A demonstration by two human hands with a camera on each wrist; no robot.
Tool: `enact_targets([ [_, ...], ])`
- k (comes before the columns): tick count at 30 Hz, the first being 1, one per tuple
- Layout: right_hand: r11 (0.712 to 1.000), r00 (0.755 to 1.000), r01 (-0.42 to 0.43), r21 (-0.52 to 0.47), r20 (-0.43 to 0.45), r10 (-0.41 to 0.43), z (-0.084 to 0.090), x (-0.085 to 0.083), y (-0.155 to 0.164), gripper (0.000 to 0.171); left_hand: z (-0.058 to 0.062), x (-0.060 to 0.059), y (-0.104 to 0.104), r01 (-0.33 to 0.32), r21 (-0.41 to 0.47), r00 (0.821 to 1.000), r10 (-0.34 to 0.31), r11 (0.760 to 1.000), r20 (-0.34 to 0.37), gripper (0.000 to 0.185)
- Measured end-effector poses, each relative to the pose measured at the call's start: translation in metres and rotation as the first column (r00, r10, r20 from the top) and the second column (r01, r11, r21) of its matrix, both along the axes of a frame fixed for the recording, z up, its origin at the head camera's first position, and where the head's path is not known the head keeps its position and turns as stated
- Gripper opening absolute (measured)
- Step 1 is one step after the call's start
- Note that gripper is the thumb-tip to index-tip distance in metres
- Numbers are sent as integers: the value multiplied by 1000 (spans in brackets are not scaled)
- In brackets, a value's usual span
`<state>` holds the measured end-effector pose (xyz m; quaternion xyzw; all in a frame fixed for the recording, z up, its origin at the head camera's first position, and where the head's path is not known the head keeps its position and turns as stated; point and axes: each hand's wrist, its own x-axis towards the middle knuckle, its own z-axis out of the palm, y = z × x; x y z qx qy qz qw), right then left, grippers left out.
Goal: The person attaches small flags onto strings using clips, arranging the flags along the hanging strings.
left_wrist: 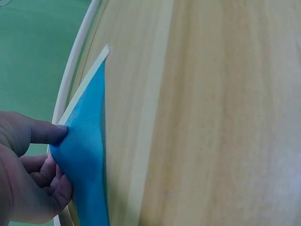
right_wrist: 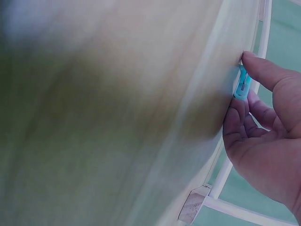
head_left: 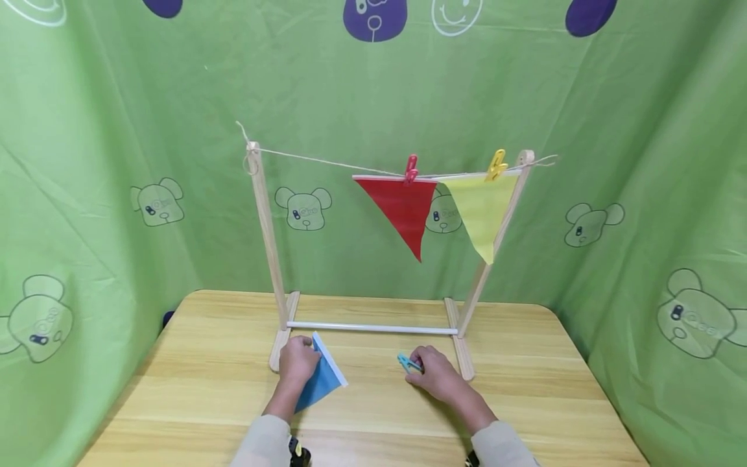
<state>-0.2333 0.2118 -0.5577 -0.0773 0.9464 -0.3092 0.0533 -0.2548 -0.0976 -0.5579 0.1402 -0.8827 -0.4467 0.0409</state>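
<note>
A blue triangular flag (head_left: 320, 381) with a white top band is pinched between the thumb and fingers of my left hand (head_left: 299, 359). In the left wrist view the flag (left_wrist: 87, 155) hangs just over the table, thumb pressed on its white-edged side. My right hand (head_left: 434, 373) holds a light-blue clothespin (head_left: 408, 364) low over the tabletop. Seen from the right wrist, the clothespin (right_wrist: 242, 84) sits between thumb and fingers. Behind the hands, a red flag (head_left: 403, 207) and a yellow flag (head_left: 484, 211) hang from a string (head_left: 327, 161), each under its own clothespin.
The string runs between two wooden posts (head_left: 268, 233) whose feet stand on the wooden table (head_left: 525, 402). A white bar (head_left: 373, 328) joins the posts low down. Green curtain (head_left: 350, 84) with cartoon faces surrounds the table at the back and sides.
</note>
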Motion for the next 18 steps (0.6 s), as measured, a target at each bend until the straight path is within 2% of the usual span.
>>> enact_targets([
  [9,1000,1000,-6,-30,9,7,2,2,0,28,3,0,-1,10,62,1000,-9,998,-9,7],
  [18,999,999,-35,-23,-4,35,2,3,2,28,1,0,-2,4,196,1000,-6,981,8,19],
])
